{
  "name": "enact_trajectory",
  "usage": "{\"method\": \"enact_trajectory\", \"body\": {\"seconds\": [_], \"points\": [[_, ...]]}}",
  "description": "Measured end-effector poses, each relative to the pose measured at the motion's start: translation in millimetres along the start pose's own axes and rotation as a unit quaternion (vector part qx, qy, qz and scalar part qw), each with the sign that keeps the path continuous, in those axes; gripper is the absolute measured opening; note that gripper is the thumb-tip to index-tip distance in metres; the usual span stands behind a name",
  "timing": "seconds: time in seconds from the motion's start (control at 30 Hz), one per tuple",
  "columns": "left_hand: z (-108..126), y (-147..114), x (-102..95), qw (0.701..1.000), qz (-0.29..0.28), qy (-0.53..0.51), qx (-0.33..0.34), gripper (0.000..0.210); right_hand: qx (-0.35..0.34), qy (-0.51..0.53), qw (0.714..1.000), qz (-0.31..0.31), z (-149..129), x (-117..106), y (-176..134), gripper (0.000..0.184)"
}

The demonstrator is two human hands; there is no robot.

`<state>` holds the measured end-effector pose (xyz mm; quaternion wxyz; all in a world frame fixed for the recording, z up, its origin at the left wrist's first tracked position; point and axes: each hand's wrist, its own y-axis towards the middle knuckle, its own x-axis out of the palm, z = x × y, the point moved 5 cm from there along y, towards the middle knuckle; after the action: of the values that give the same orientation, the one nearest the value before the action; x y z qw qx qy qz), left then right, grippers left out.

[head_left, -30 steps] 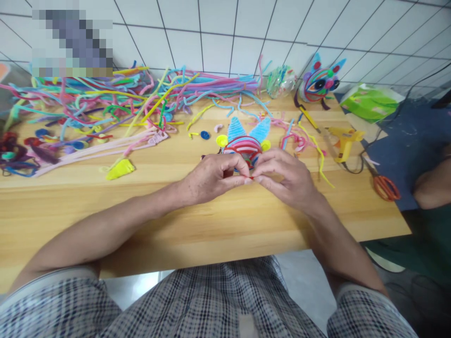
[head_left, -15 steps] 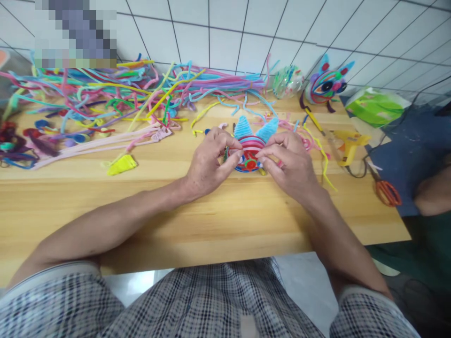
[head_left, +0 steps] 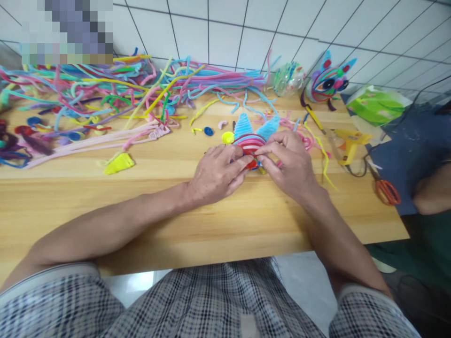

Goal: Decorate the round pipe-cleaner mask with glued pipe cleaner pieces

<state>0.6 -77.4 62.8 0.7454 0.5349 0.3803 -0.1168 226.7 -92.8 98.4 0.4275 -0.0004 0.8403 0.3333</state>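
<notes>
A round animal head made of coiled pipe cleaners (head_left: pixel 251 140), striped red, pink and blue with two light-blue ears, lies between my hands. My left hand (head_left: pixel 219 172) is closed at its left and lower side, thumb and fingertips pressed near the red nose. From the right, my right hand (head_left: pixel 291 158) pinches at the middle of the face; whatever small part lies between its fingertips is hidden. My fingers cover most of the lower face. Close to my left hand lie a yellow coil (head_left: pixel 228 137) and a dark-blue coil (head_left: pixel 208 131).
Loose pipe cleaners (head_left: pixel 225 80) are heaped along the wall. A finished animal head (head_left: pixel 327 83) and a clear ball (head_left: pixel 288 79) stand at the back right. A yellow glue gun (head_left: pixel 352 145) and orange-handled scissors (head_left: pixel 386 191) lie right. Another person's arm (head_left: pixel 432 190) shows at the right edge.
My left hand has shifted right and slightly down across the face, uncovering the yellow coil and more of the dark-blue one. My right hand stays almost in place.
</notes>
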Motion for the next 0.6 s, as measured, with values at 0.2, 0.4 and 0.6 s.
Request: {"method": "enact_trajectory", "body": {"seconds": [0.2,0.4,0.6], "points": [[4.8,3.8,-4.4,1.0,0.014,-0.013,0.019,0.032,0.009,0.018,1.0,-0.002,1.4,-0.7,-1.7,0.019],[2.2,0.8,0.4,1.0,0.002,-0.019,-0.004,0.04,0.008,0.002,1.0,-0.013,0.4,1.0,-0.7,0.015],[1.8,0.5,0.0,1.0,-0.02,-0.014,-0.006,0.037,0.027,-0.003,1.0,0.012,2.1,4.5,-1.3,0.013]]}}
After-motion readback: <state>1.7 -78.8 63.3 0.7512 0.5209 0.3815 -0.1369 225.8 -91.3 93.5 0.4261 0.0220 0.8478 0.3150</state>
